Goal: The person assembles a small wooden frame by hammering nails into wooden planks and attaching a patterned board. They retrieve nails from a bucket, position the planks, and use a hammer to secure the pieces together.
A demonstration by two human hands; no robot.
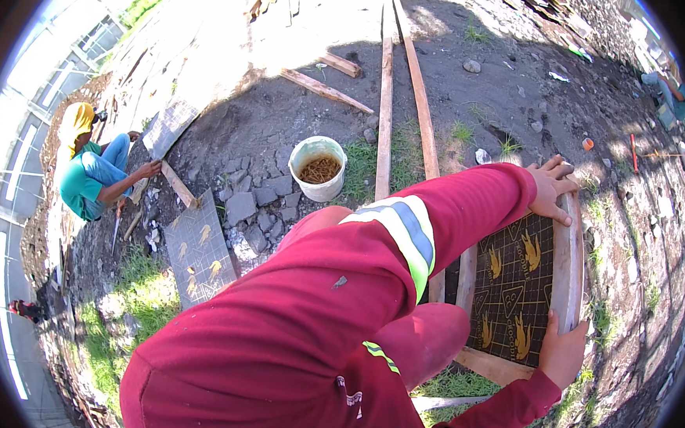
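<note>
Wooden frame (pixel 565 263) with a dark printed panel (pixel 510 291) inside it is lying flat on the ground, off to the person's right side. Its long way is running away from the person, from near the knee out toward the dirt and grass. The person in the red sleeves is reaching both hands over to it. One hand (pixel 552 187) is resting on the far end of the frame, with the fingers spread out flat over the top corner. It is pressing down, not wrapping around anything. The other hand (pixel 561 354) is at the near end, and its fingers are curling over the outer edge of the wood there, so it is holding that edge. Because the arms are crossing the body, I cannot tell for sure which hand is the left and which is the right. The frame is sitting between the two hands, one at each end. Further off on the left, a white bucket (pixel 319 168) is standing on the dirt, and another person (pixel 94 171) is crouching by some wood and broken stones (pixel 253 205).
</note>
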